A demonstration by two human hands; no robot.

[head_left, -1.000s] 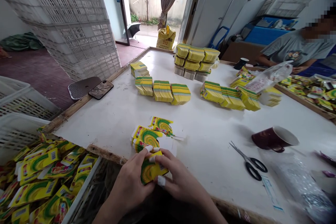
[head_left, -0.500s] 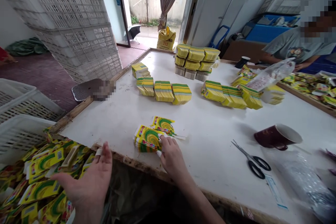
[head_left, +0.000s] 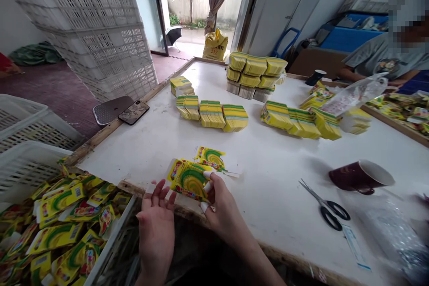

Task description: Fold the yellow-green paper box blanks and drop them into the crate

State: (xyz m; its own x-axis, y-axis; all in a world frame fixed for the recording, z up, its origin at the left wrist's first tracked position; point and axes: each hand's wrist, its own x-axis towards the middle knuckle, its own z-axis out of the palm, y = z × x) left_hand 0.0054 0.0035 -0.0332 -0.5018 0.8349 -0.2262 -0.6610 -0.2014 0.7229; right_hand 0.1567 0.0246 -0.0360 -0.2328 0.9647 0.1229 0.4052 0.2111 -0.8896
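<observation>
My right hand grips a yellow-and-green flat printed carton by its right end, just above the table's near edge. White coverings wrap several of its fingertips. Palm up, my left hand is open beside the carton's lower left corner, its fingers spread and holding nothing. Whether those fingertips touch the carton I cannot tell. Just behind it, more flat cartons of the same print lie on the white table.
Banded carton stacks stand across the table, with a taller pile behind. Scissors, a dark mug and clear plastic lie right. A phone rests at the left edge. A crate brims with cartons. A person sits far right.
My left hand has moved right, from over the crate to beside the carton. My right hand has lifted and tilted the carton toward me, away from the cartons behind.
</observation>
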